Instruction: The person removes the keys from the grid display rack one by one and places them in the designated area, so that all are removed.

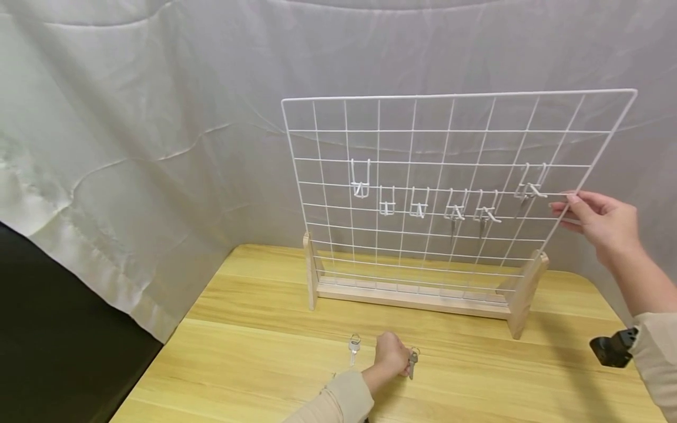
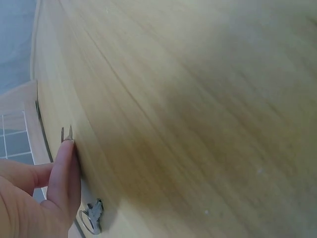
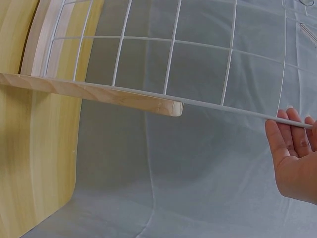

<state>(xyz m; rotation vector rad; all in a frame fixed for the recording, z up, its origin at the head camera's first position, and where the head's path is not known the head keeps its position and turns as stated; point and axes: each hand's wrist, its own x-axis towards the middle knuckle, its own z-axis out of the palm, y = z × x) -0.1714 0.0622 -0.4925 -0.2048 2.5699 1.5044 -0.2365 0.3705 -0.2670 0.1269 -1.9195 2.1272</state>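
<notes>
- Nearest the head camera I have the left sleeve (image 1: pixel 346 395), over the wooden table (image 1: pixel 238 352).
- I see the left hand (image 1: pixel 390 354) pinching a key (image 1: pixel 412 365) at the tips of its fingers, toward their right side.
- Second key (image 1: pixel 354 346): on the table, left of those fingers, apart from them.
- On my right, the right hand (image 1: pixel 616 226) grips the edge of the white wire grid (image 1: pixel 455 95), well apart from both keys.

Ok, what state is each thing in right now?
Rack: standing in its wooden base
Right grip: holding the rack's right edge
Left grip: pinching a ringed key
Loose key: lying on the table
Three right hooks: a hanging key on each
Three left hooks: no keys
</notes>
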